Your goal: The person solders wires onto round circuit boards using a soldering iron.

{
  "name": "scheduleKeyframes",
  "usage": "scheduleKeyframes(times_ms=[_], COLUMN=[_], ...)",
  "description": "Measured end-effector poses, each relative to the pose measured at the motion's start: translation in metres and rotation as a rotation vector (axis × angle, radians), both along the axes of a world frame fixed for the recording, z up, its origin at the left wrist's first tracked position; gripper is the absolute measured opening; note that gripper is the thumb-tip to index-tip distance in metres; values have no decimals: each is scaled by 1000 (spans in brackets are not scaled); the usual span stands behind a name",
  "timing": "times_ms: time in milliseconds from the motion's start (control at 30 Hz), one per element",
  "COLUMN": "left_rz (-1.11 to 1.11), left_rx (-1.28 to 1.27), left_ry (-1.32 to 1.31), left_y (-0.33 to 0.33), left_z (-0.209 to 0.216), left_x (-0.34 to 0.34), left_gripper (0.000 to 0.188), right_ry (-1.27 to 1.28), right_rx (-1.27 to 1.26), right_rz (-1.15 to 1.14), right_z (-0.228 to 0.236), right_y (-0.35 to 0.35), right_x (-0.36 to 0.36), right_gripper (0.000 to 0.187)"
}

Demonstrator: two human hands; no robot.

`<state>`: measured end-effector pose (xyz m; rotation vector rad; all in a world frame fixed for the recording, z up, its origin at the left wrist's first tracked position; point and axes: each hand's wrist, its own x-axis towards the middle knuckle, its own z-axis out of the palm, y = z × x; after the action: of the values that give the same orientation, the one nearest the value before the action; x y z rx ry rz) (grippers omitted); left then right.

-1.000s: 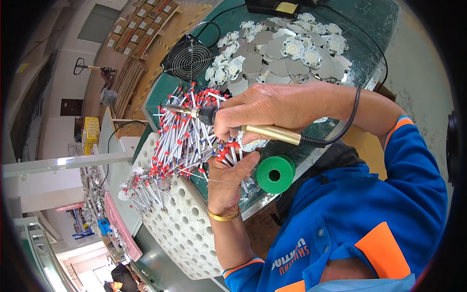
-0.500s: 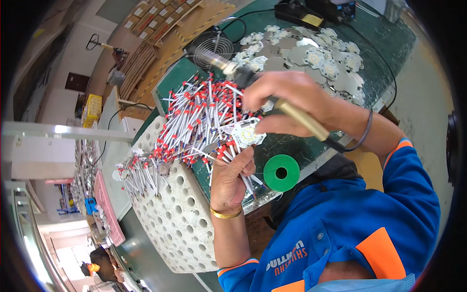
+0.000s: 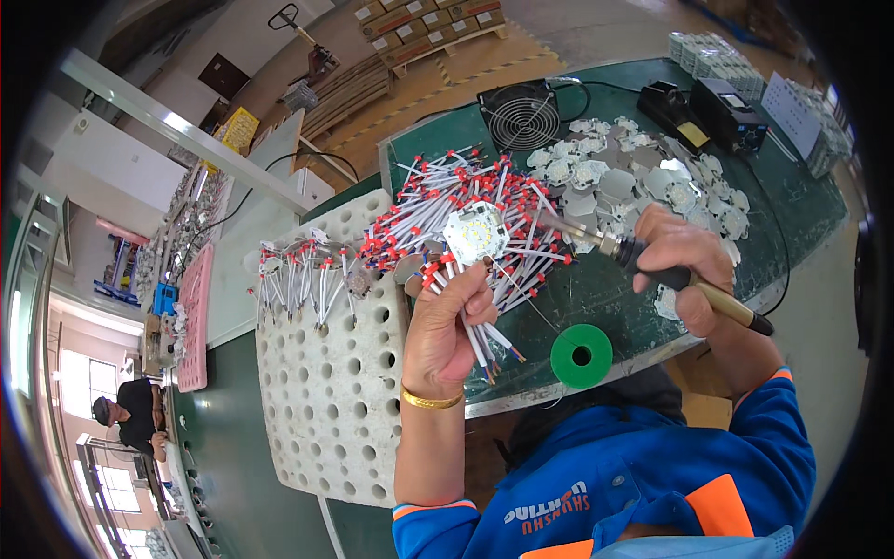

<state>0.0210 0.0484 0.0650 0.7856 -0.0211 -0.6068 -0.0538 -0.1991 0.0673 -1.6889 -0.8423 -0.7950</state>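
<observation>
My left hand (image 3: 445, 337) is closed round a bundle of white cables (image 3: 477, 347) with red connectors. A white LED circuit board (image 3: 476, 232) sits at its fingertips, above the bundle. In my right hand (image 3: 687, 265) is a soldering iron (image 3: 684, 279) with a black and tan handle. Its metal tip points left toward the board, apart from it. A thin strand of solder wire runs from near my left fingers toward the green spool (image 3: 581, 356) at the table's front edge. Behind the board lies a big pile of white cables (image 3: 438, 210) with red connectors.
Many LED boards (image 3: 643, 182) are heaped on the green table (image 3: 633, 298). Behind them stand a black fan (image 3: 521, 115) and a soldering station (image 3: 726, 114). A white perforated foam block (image 3: 326, 401) at left holds finished-looking boards with cables. A person (image 3: 138, 415) sits far left.
My right hand has swung right with the soldering iron, away from the board. The iron's tip has dropped toward the board's level. The whole view has shifted, showing more of the far table.
</observation>
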Motion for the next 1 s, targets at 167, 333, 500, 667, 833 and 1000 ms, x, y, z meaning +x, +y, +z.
scheduleKeyframes(times_ms=[167,333,500,667,833,1000], left_rz=[6,-23,-6,4,-64,-54], left_rx=[-34,-48,-29,-1,-15,-17], left_ry=[7,-8,-1,11,13,23], left_y=[3,1,3,3,5,5], left_z=[5,10,10,13,9,10], left_x=[4,4,4,2,6,4], left_gripper=[10,11,14,14,8,7], right_ry=[47,59,74,77,80,66], right_rx=[1,-7,-38,-21,-27,-29], right_rz=[77,107,121,147,155,172], right_z=[5,6,8,6,5,5], right_y=[8,11,11,13,12,12], right_x=[9,16,20,22,24,24], right_gripper=[30,28,25,24,24,22])
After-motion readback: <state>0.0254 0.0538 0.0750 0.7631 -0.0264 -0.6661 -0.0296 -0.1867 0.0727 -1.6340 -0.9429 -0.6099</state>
